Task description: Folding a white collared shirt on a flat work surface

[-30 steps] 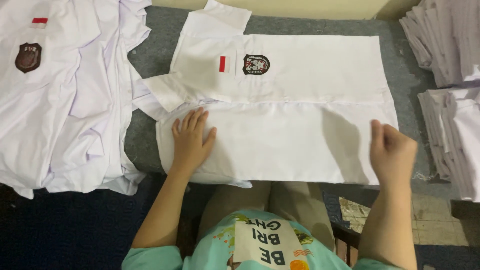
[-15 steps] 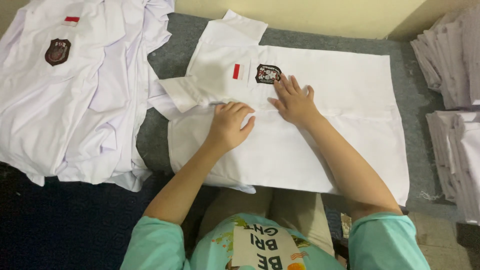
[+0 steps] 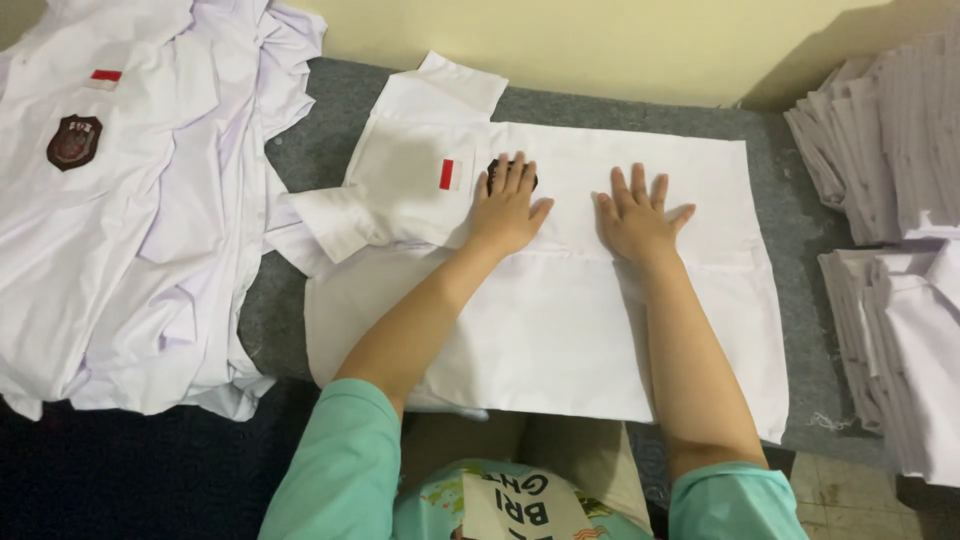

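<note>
Partly hidden dark badge point(image 3: 497, 167) under spread left hand point(image 3: 508, 207), right hand point(image 3: 637, 217) spread flat on white shirt point(image 3: 560, 320)

Pale yellow wall point(image 3: 620, 45) is running along the top, meeting the work surface at a straight edge. Grey felt-like mat point(image 3: 330, 110) is covering the table, its surface slightly fuzzy. A shadow is falling on the wall at the upper right corner. Dark blue floor or cloth point(image 3: 130, 480) is showing at lower left, too dim to tell which. Worn beige floor patch point(image 3: 850, 500) is showing at lower right. Light is looking soft and even.
</note>
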